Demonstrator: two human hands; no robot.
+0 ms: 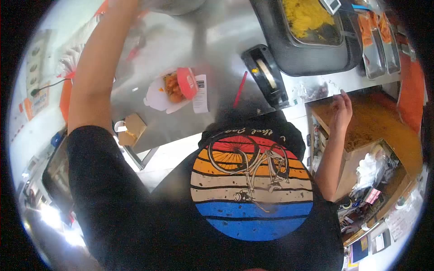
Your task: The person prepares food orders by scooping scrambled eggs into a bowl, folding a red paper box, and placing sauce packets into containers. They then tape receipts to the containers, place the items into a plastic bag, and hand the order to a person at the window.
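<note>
My left arm (101, 67) stretches up past the top edge, so the left hand is out of view. A grey round vessel (174, 3) is cut off at the top, to the right of that arm. My right hand (342, 108) hangs at the right by the counter's edge, fingers loosely bent and slightly apart, with nothing seen in them. Between the arms, an open red and white takeaway box (187, 83) holds orange-brown food (173, 88). A printed paper slip (201, 97) lies against its right side.
A thin red stick (240, 89) and a black tape dispenser (266, 74) lie on the metal counter (221, 49). Behind is a tray of yellow food (312, 20). Long metal pans (374, 56) stand far right. A brown carton (131, 129) sits near the left edge.
</note>
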